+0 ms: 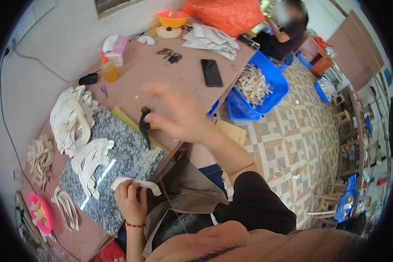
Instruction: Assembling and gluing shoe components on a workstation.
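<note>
My left hand [132, 203] rests at the front edge of a speckled grey stone slab [131, 139], its fingers closed over a white curved strip [150, 187] that looks like fabric or leather. My right hand [179, 113], slightly blurred, is over the far right edge of the slab with fingers spread and thumb apart. Beside its thumb lies a hammer [144, 124] with a black head; the hand hides most of the handle. Several similar white curved pieces [91, 159] are spread on the slab, near a larger heap [72, 118] of them at its far left.
On the brown table [139, 72] are a black phone [212, 73], keys [174, 58], a bottle of amber liquid [109, 70] and a pink bowl [41, 214]. Blue baskets [273, 78] with off-white strips stand to the right. Another person [286, 37] sits far back.
</note>
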`<state>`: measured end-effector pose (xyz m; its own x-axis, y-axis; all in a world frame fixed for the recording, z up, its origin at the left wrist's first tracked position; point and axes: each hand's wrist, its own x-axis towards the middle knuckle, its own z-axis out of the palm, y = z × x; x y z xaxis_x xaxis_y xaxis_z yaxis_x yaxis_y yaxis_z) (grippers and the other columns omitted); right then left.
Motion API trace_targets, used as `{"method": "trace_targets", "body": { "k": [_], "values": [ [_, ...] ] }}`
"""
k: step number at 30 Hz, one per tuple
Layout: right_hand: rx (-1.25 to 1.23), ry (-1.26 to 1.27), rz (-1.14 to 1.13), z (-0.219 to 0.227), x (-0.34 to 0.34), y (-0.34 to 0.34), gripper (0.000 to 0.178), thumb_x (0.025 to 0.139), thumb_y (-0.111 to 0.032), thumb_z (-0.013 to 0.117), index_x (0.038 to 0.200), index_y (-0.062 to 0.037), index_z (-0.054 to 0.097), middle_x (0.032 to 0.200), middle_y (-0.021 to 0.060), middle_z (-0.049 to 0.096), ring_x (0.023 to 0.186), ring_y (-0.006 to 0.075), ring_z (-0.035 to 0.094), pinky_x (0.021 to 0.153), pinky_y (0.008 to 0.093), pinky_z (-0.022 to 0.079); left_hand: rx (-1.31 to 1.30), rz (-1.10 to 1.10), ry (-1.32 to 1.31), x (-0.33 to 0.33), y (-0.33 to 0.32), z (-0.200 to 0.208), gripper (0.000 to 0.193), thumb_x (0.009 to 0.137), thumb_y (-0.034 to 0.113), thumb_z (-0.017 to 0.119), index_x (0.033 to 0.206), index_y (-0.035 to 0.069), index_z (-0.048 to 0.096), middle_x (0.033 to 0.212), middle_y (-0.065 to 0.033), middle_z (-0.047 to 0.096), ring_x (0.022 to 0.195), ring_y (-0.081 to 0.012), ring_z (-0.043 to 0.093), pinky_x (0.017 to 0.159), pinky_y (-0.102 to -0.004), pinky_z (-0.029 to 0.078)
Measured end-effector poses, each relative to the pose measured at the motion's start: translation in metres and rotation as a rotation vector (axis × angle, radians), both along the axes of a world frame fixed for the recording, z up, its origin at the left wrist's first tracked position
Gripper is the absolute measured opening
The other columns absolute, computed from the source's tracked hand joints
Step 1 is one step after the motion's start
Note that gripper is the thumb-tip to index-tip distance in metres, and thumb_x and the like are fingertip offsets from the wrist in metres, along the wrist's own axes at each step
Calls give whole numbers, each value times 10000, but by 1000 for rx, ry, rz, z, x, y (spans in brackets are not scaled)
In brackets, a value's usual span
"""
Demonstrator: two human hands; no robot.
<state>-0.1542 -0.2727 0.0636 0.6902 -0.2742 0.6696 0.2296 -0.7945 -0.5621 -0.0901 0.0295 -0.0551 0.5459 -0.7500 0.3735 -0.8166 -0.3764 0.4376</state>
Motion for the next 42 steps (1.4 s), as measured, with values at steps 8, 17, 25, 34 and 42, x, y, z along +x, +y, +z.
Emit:
{"method": "trace_targets", "body": {
  "k": [8,17,25,34,42],
  "values": [
    [-378,-653,2,119,-76,-13,777,1056,-525,520,1526,76,374,1399,298,491,1037,409,616,892,461,546,-41,-27,-35,-9,-35,-2,337,782,155,827,1073,85,673,1167,-95,650,1098,-337,615,952,-469,466],
    [-436,-631,-71,106,-110,-28,715,1065,-497,518,1516,45,401,1404,267,510,1069,388,620,911,453,549,10,11,-63,-18,-16,-1,379,764,132,836,1101,85,668,1200,-102,647,1136,-345,606,967,-473,460],
    [-460,-683,-110,108,-140,-42,662,1073,-473,517,1507,18,426,1408,240,528,1097,370,623,928,446,551,20,-8,-62,-15,-16,-5,401,758,118,838,1114,77,659,1199,-111,647,1137,-358,601,976,-478,452],
    [-508,-731,-158,102,-144,-41,603,1082,-446,515,1496,-12,454,1413,210,547,1129,349,627,948,438,554,27,-6,-79,-13,-13,-9,413,756,109,838,1127,78,658,1208,-111,645,1131,-356,600,974,-475,453],
    [-500,-797,-107,98,-168,-64,552,1090,-421,514,1487,-39,479,1417,183,564,1157,331,630,965,431,557,47,2,-84,-18,-24,2,375,776,159,825,1112,99,671,1210,-85,644,1148,-321,607,982,-474,458]
  ]
}}
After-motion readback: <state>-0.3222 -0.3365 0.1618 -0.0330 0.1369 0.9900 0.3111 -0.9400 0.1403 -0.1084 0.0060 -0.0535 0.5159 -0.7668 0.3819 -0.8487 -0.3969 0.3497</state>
